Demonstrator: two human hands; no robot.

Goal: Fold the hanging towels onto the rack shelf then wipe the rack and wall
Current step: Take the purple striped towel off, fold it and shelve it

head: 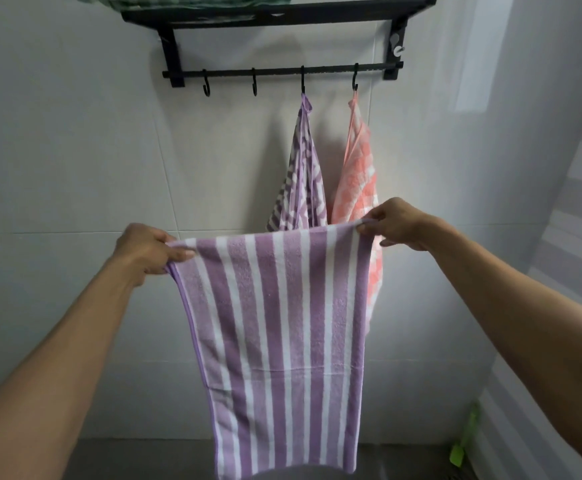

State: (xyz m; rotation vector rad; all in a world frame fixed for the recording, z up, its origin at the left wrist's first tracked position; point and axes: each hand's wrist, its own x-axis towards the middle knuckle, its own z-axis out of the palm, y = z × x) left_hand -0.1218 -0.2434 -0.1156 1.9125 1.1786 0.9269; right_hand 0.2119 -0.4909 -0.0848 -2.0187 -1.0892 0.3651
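Observation:
A purple and white striped towel (pixel 275 323) hangs doubled over in front of me, stretched between both hands. My left hand (pixel 145 249) grips its top left corner and my right hand (pixel 398 223) pinches its top right corner. Behind it, a second purple patterned towel (pixel 305 174) hangs from the third hook and a pink and white towel (pixel 358 181) from the fourth hook of the black wall rack (pixel 282 72). A folded green towel (pixel 185 0) lies on the left of the rack shelf (pixel 317 12).
Two bare hooks (pixel 207 87) sit at the left of the rail. White wall tiles (pixel 74 150) surround the rack. A green-handled tool (pixel 464 438) leans in the lower right corner. A grey surface (pixel 144 459) runs along the bottom.

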